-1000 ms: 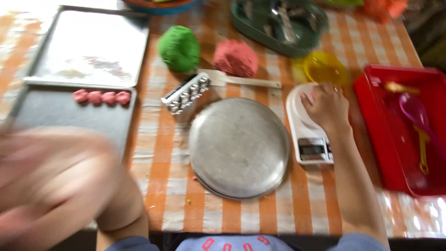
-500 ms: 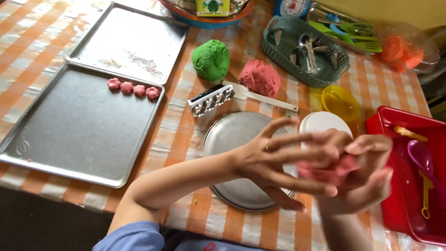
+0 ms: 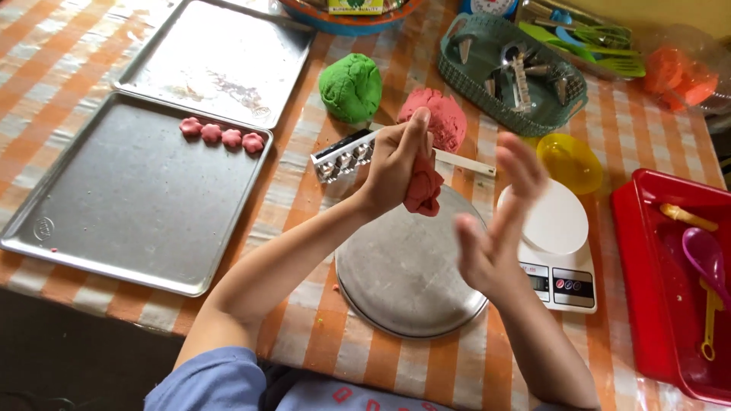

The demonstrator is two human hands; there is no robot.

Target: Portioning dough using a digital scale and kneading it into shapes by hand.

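The counter (image 3: 114, 46) wears an orange-and-white checked cloth. Two baking trays (image 3: 137, 205) are dull silver grey, and the near one carries four pink flower shapes (image 3: 221, 135). A round pan (image 3: 403, 274) is the same grey metal. One dough ball (image 3: 351, 87) is bright green; another dough lump (image 3: 438, 116) is pinkish red, matching the piece of dough (image 3: 423, 190) in the left hand's (image 3: 396, 164) grip. The small bowl (image 3: 569, 161) is yellow, the scale (image 3: 554, 243) white, the basket (image 3: 487, 91) teal green. A bin (image 3: 647, 304) is red, with a purple spoon (image 3: 704, 255) in it. The sleeve (image 3: 205, 384) is blue.
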